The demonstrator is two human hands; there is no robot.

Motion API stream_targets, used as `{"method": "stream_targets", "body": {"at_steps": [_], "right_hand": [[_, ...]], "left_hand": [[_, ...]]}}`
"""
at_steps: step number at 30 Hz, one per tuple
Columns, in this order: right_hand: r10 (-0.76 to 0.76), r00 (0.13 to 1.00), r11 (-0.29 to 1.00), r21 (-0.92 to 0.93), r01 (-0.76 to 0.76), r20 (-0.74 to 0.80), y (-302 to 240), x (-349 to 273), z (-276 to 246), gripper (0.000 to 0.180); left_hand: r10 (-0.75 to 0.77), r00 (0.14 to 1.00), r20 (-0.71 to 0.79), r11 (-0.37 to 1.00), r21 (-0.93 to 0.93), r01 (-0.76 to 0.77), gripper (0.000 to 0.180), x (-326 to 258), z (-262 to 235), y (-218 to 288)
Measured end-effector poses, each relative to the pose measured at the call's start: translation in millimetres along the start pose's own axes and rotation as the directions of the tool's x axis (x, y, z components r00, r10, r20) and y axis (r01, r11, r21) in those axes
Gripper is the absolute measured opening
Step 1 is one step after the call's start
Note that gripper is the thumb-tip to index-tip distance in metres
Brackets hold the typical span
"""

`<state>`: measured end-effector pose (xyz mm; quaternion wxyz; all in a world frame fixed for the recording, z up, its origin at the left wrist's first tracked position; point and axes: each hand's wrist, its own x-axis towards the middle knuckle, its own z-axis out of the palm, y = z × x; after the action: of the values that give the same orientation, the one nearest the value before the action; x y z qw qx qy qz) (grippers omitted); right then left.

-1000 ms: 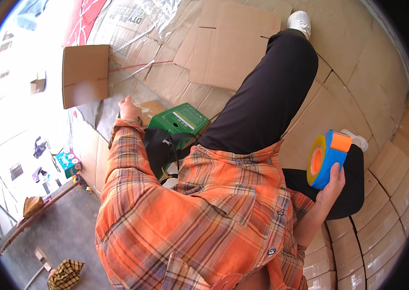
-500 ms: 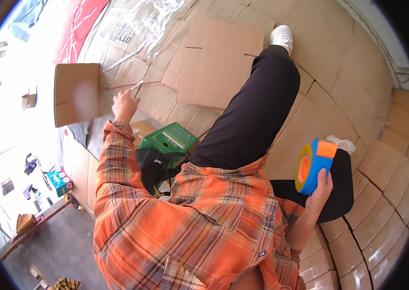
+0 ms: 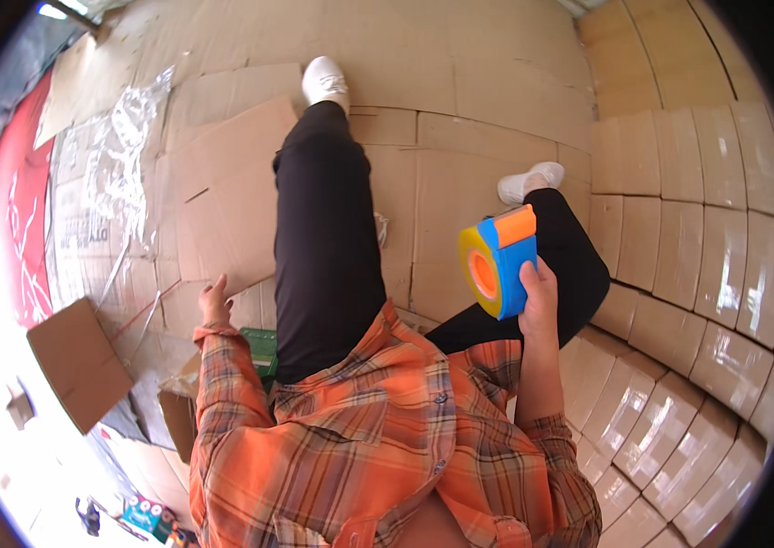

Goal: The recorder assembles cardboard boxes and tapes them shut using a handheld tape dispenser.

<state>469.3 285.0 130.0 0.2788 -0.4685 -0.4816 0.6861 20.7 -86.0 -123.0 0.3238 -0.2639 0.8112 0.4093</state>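
In my right hand [image 3: 539, 297] is a blue and orange tape dispenser [image 3: 517, 265] with a roll of yellowish tape on an orange core. I hold it upright above my bent right leg, my thumb along its side. My left hand [image 3: 215, 301] hangs at the near edge of a flat cardboard sheet [image 3: 232, 196], fingers apart and nothing visible in them. Just behind that wrist, a green box [image 3: 262, 352] is partly hidden by my sleeve and leg.
Stacked cardboard cartons [image 3: 670, 365] line the right side. At left stand a brown cardboard box [image 3: 81, 365] and a red sheet [image 3: 26, 201], with crumpled clear plastic film [image 3: 127, 155] nearby. Flattened cardboard [image 3: 487, 82] covers the floor. My white shoes [image 3: 325, 82] rest on it.
The view has swung to the right, bringing more stacked cartons in. A thin white strip at my left fingertips is no longer there. The tape dispenser stays in my right hand.
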Motion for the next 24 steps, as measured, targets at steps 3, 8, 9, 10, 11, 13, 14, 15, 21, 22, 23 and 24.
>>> {"method": "stream_targets", "body": {"at_steps": [3, 8, 9, 10, 11, 13, 14, 15, 21, 22, 23, 24], "right_hand": [[-0.022, 1.000, 0.998, 0.064, 0.021, 0.013, -1.8, -2.9, -10.0, 0.054], [-0.091, 0.995, 0.971, 0.225, 0.079, 0.045, -5.3, 5.5, -6.4, 0.056], [-0.089, 0.993, 0.959, 0.277, 0.066, 0.074, -3.1, 9.2, -7.2, 0.055], [-0.089, 0.991, 0.943, 0.328, 0.053, 0.097, -1.3, 11.6, -8.7, 0.054], [-0.095, 0.993, 0.943, 0.324, 0.070, 0.063, -2.8, 10.6, -13.1, 0.054], [-0.087, 0.995, 0.933, 0.355, 0.061, 0.058, -7.8, 14.2, -10.2, 0.052], [-0.093, 0.994, 0.930, 0.362, 0.068, 0.053, -12.0, 16.1, -6.7, 0.052], [-0.061, 0.998, 0.922, 0.384, 0.050, 0.016, -16.6, 17.1, -4.5, 0.051], [-0.032, 0.990, 0.938, 0.339, 0.076, -0.136, -38.7, 21.3, -7.4, 0.049], [-0.027, 0.984, 0.949, 0.305, 0.080, -0.175, -40.5, 20.3, -11.4, 0.049], [-0.022, 0.981, 0.950, 0.303, 0.080, -0.190, -41.8, 20.4, -17.3, 0.047], [-0.026, 0.978, 0.948, 0.305, 0.089, -0.205, -45.4, 20.5, -20.7, 0.047]], "left_hand": [[0.061, 0.988, 0.144, 0.994, -0.098, -0.047, 0.074, -25.9, -1.8, 33.3], [0.322, 0.895, 0.309, 0.918, -0.331, -0.217, 0.035, -53.2, -29.3, 98.2], [0.395, 0.873, 0.285, 0.874, -0.409, -0.262, 0.031, -55.1, -33.5, 112.7], [0.465, 0.846, 0.260, 0.822, -0.481, -0.304, 0.028, -61.2, -35.4, 131.3], [0.538, 0.809, 0.239, 0.807, -0.423, -0.412, 0.027, -94.2, -19.0, 157.0], [0.716, 0.676, 0.175, 0.690, -0.328, -0.645, 0.023, -130.3, -17.8, 192.8], [0.805, 0.565, 0.181, 0.593, -0.285, -0.753, 0.022, -134.2, -25.0, 205.5], [0.850, 0.505, 0.150, 0.527, -0.221, -0.820, 0.020, -153.1, -23.8, 219.0], [0.984, 0.170, -0.061, 0.152, -0.225, -0.962, 0.023, -274.3, 4.5, 282.2], [0.987, 0.136, -0.090, 0.106, -0.278, -0.955, 0.024, -294.6, 12.5, 288.6], [0.990, 0.116, -0.084, 0.080, -0.350, -0.933, 0.024, -305.8, 17.4, 293.0], [0.991, 0.109, -0.074, 0.076, -0.359, -0.930, 0.024, -320.0, 25.6, 295.4]]}}
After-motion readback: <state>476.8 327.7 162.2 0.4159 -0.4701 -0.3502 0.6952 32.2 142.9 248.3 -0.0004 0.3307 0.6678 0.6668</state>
